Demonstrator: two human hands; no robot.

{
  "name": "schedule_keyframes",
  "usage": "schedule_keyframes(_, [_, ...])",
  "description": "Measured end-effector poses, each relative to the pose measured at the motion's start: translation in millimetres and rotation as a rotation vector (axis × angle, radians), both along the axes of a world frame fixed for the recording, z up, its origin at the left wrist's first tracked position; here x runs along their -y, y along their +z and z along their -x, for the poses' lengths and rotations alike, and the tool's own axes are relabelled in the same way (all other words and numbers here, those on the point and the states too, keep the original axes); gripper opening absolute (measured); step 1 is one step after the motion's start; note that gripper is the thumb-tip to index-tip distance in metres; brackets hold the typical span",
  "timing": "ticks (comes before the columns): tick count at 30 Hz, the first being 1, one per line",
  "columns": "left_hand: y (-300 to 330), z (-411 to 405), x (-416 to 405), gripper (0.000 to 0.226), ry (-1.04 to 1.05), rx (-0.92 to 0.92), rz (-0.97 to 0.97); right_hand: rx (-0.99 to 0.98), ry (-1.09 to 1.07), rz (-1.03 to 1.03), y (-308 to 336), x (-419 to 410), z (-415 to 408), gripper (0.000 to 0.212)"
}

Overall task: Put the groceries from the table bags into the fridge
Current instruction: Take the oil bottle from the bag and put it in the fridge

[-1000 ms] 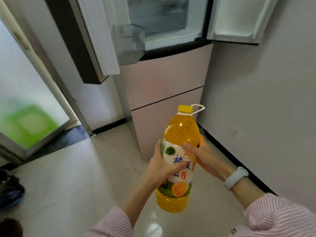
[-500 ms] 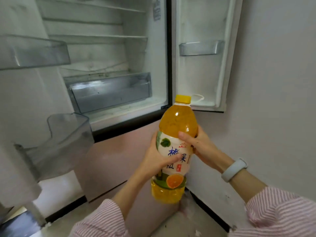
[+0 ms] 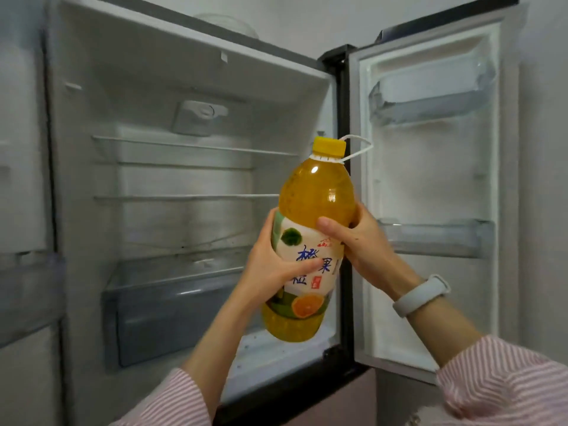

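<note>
A big orange juice bottle [image 3: 316, 198] with a yellow cap and a white carry loop is held upright in front of the open fridge [image 3: 196, 87]. My left hand [image 3: 273, 265] grips its labelled middle from the left. My right hand [image 3: 359, 238] grips it from the right, thumb across the label's top. The bottle hangs level with the fridge's right edge, its base above the compartment floor. Both fridge doors stand open.
Inside are two wire-edged glass shelves [image 3: 190, 196] and a grey drawer [image 3: 172, 305] at the bottom. The right door [image 3: 430, 186] has two clear bins [image 3: 436, 238], nothing in them. A door bin on the left [image 3: 27, 296] is blurred. The wall stands at far right.
The view has swung up from the floor to the open fridge compartment. Both hands have raised the bottle higher, toward the fridge's right side, keeping the same grip.
</note>
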State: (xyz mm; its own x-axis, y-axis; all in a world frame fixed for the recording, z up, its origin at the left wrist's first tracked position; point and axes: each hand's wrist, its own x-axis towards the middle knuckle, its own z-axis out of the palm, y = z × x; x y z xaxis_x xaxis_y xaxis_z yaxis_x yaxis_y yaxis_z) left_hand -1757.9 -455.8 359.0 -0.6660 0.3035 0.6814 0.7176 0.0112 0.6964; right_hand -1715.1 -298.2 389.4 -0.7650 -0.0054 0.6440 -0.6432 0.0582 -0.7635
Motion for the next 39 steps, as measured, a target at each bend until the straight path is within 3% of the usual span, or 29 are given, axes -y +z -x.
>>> schedule_keyframes(3, [46.3, 34.3, -0.3, 0.084, 0.035, -0.095, 0.019, -0.111, 0.05, 0.003, 37.6, -3.1, 41.1, 0.082])
schedule_keyframes(5, [75.1, 57.4, 1.0, 0.095, 0.085, -0.168, 0.048, -0.189, 0.093, 0.031, 60.3, -2.9, 66.8, 0.075])
schedule_keyframes(9, [128.0, 93.1, 5.1, 0.106, 0.163, -0.295, 0.076, -0.353, 0.132, 0.035, 103.8, -2.4, 115.0, 0.081])
schedule_keyframes(12, [152.4, 112.3, 8.9, 0.107, 0.216, -0.366, 0.08, -0.476, 0.158, 0.013, 125.8, 1.7, 141.7, 0.069])
schedule_keyframes(16, [167.7, 141.5, 18.9, 0.11, 0.324, -0.446, 0.092, -0.578, 0.187, 0.032, 135.3, 12.2, 171.9, 0.075])
schedule_keyframes(21, [168.6, 174.9, 28.1, 0.106, 0.423, -0.537, 0.105, -0.637, 0.188, -0.003, 134.1, 22.1, 201.0, 0.092])
schedule_keyframes(31, [155.8, 236.7, 29.7, 0.108, 0.459, -0.554, 0.142, -0.6, 0.16, -0.027, 116.2, 18.6, 259.0, 0.09])
schedule_keyframes(35, [154.6, 249.5, 28.5, 0.112, 0.478, -0.489, 0.247, -0.579, 0.087, -0.006, 103.4, 16.9, 277.7, 0.102])
schedule_keyframes(39, [152.6, 248.0, 36.4, 0.104, 0.502, -0.437, 0.385, -0.577, 0.048, 0.02, 84.8, 19.4, 290.8, 0.091])
